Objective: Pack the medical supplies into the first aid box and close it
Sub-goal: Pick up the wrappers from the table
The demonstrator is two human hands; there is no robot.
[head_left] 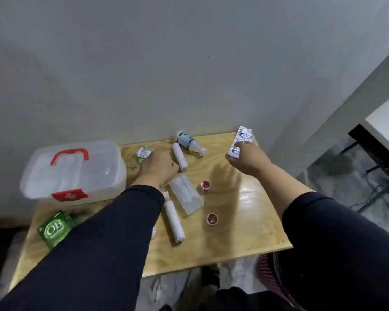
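Right hand fingers pinch a blister pack; left hand fingers grasp a foil packet. The first aid box beside them looks closed, so both loaded hands risk fumbling its lid.

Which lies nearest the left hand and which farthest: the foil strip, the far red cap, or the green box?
From the left hand:
1. Foil strip, at its fingertips.
2. Far red cap, to its right.
3. Green box, near the table's front-left corner.

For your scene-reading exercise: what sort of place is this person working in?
Probably a plain room at home: a small wooden table pushed against a bare grey wall, with a marbled floor beside it.
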